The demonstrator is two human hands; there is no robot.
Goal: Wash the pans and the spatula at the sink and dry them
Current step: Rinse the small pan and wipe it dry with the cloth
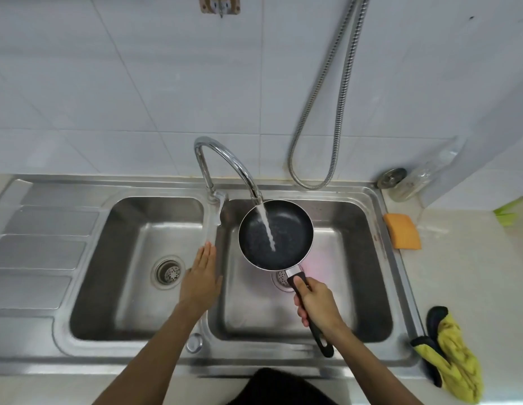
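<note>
In the head view, we grip the black handle (324, 344) of the small dark pan (295, 229) with our right hand (318, 302), fingers curled round it. The pan sits right under the tap (225, 154), above the sink's (342, 217) right basin, and water (267, 229) streams into it. Our left hand (201, 276) is flat with straight fingers, holding nothing, over the divider below the tap. Right of the tap, on the surface, lie an orange sponge (401, 230) and, nearer us, a yellow cloth (455, 358).
</note>
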